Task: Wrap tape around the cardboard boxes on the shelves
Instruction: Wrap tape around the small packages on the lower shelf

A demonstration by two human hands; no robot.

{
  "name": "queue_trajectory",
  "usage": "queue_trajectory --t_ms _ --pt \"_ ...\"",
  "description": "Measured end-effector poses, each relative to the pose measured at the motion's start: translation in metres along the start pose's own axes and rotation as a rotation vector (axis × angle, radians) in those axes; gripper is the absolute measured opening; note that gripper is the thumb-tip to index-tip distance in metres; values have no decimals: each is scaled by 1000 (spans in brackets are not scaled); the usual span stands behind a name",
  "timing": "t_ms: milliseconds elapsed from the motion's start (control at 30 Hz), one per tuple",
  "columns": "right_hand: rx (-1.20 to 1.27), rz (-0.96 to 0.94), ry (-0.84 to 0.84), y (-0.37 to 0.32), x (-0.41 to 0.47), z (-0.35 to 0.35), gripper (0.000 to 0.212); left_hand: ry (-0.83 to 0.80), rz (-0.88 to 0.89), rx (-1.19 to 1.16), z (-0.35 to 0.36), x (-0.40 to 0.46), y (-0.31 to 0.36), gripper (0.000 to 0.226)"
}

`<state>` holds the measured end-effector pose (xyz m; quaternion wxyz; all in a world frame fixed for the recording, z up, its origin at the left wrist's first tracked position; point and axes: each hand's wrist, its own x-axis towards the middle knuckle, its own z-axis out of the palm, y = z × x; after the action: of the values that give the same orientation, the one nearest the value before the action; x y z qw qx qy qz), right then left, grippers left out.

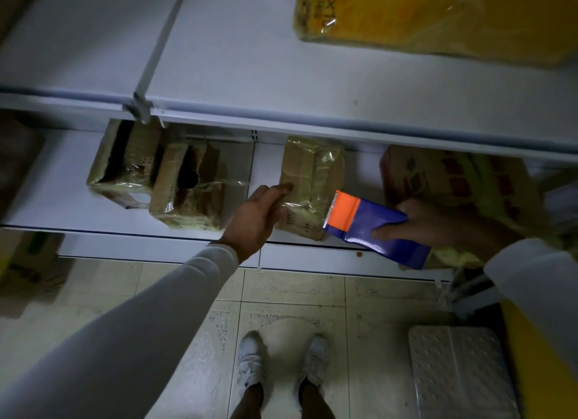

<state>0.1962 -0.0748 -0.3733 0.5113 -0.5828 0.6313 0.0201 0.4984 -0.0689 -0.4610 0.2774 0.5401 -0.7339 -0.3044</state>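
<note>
**Middle box under the hands, several already taped**

The left hand [261, 213] rests on the small cardboard box [309, 184] standing at the centre of the lower shelf [47, 196]. Its fingers lie fairly straight along the box's left face, steadying it, not curled round it. The right hand [419, 223], at about three o'clock from that box, grips a blue and orange tape dispenser [372, 226]. Its toothed orange end points toward nine o'clock and sits just beside the box's lower right corner. Whether a strip runs from the blade to the box cannot be told in this dim light.

As for progress, glossy film already shows over the middle box, so it looks at least partly wrapped. At nine o'clock from it, two torn boxes [156, 180] stand touching each other, also shiny with tape, and their wrapping seems done. At three o'clock, behind the right hand, a printed carton [453, 180] sits on the same shelf; it is too blurred to judge. On the upper shelf [250, 58], at one o'clock, a yellow package [438, 15] lies under clear film.

The job appears well along, with the middle box in hand now and the printed carton possibly left.
</note>
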Motion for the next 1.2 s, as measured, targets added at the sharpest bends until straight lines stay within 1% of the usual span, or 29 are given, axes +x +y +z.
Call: queue_trajectory --t_ms 100,133,167,233,267,300,333,367,400,467,533,567,633,667,800,900,1000,1033,1100,1133,1200 --pt "-14 -9 25 3 1 4 28 -8 -87 -104 1 2 5 32" --pt "-10 -5 25 3 1 5 28 -23 -76 -69 -2 2 6 33" --pt "-4 -1 26 4 0 6 29 -41 -38 24 -7 1 6 35" --pt "6 -10 32 6 -1 7 33 -19 137 293 -18 3 7 44" --pt "7 -18 31 7 -2 8 36 16 243 386 -22 6 10 49" --pt "15 -25 28 8 -2 9 37 38 338 425 -23 12 15 52" --pt "20 -28 27 7 -3 10 36 26 427 435 -20 20 21 53" --pt "32 -36 25 6 -5 12 33 -33 495 419 -15 30 28 53" --pt "48 -49 26 4 -7 15 30 -126 529 395 -8 40 33 54" --pt "97 -65 21 2 -8 20 25 -289 518 392 7 51 38 57" --pt "116 -65 -10 2 -8 26 25 -363 457 382 12 51 29 64" --pt "123 -65 -26 3 -6 30 29 -383 422 348 10 49 23 65" --pt "151 -66 -45 4 -4 37 39 -348 418 299 1 44 16 62" --pt "152 -72 -48 4 -3 41 45 -342 426 310 -3 42 14 60" --pt "138 -74 -51 5 -12 40 71 -453 432 414 -5 53 17 59" --pt "63 -69 -62 13 -30 19 76 -472 448 449 -3 63 19 54" --pt "-11 -23 -45 27 -48 9 96 -477 462 440 -3 64 16 67" --pt "-9 -12 -41 31 -51 8 99 -475 471 441 -3 64 15 73" --pt "-23 -8 -5 34 -50 10 94 -486 474 438 -3 64 14 77" --pt "-39 -2 4 32 -49 11 84 -486 469 439 -3 64 16 74" --pt "-64 34 41 27 -43 17 57 -473 455 449 -3 63 18 63"
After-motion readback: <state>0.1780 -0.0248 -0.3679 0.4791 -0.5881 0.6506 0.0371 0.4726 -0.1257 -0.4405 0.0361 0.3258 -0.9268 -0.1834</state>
